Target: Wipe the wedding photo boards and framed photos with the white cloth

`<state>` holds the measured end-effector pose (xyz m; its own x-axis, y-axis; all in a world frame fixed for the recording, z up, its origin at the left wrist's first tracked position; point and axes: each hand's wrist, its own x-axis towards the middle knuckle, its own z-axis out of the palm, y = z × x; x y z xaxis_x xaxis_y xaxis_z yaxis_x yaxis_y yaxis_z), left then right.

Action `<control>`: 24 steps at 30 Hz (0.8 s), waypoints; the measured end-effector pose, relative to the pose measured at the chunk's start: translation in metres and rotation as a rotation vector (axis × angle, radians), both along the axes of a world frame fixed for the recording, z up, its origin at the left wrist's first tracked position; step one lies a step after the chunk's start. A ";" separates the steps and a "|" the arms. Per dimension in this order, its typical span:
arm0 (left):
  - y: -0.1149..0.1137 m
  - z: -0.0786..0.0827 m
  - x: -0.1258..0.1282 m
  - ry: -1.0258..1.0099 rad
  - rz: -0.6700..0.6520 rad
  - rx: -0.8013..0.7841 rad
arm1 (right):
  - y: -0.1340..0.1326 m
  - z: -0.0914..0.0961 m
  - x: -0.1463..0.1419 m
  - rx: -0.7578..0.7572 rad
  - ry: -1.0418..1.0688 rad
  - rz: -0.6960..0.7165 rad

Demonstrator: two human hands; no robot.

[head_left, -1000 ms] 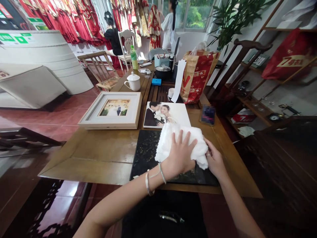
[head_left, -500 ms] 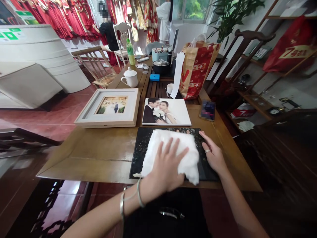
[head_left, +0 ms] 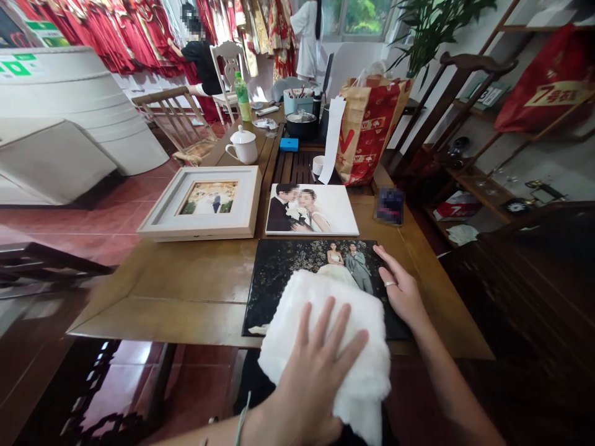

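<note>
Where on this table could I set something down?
Widest bare patch: the table at near left, with the framed picture behind it and the dark photo panel to its right. A narrower strip runs down the right edge, past the right hand. Crowded: beyond the pale photo panel, around the paper bag, small cup and blue box.

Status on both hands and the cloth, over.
Left hand spread on cloth. Right hand at right edge of dark photo. Cloth hiding part of it, overhanging near edge.

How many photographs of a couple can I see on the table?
3: the framed photograph at left, the pale photograph beside it, and the dark photograph nearest, partly under the white cloth. The small blurred item at right is unclear.
</note>
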<state>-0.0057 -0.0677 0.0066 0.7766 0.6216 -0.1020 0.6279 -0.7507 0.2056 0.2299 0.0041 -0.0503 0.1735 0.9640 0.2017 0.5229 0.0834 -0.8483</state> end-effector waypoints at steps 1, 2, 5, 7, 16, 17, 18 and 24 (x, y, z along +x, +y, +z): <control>-0.004 0.000 -0.001 0.003 -0.036 -0.015 | 0.000 0.000 0.000 0.002 0.001 0.000; -0.005 -0.001 0.000 0.006 -0.058 -0.026 | 0.000 0.000 0.001 0.004 0.001 0.000; 0.013 -0.001 0.014 -0.027 -0.035 -0.021 | 0.001 -0.002 0.004 -0.004 0.016 0.009; 0.035 -0.001 0.030 -0.047 0.018 0.006 | 0.001 -0.004 0.006 -0.015 0.053 0.031; 0.060 0.002 0.069 0.009 0.169 0.106 | 0.002 -0.010 0.008 0.018 0.110 0.044; 0.049 0.002 0.063 0.004 0.129 0.096 | 0.002 -0.008 0.007 0.009 0.107 0.052; 0.038 0.001 0.056 -0.004 0.084 0.076 | 0.001 -0.006 0.007 0.003 0.100 0.054; 0.002 -0.001 0.009 -0.083 -0.091 -0.089 | 0.002 -0.001 0.001 0.001 0.038 0.000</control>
<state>0.0029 -0.0660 0.0052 0.8376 0.5394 -0.0868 0.5359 -0.7803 0.3224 0.2313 0.0057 -0.0516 0.1806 0.9638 0.1959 0.4906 0.0844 -0.8673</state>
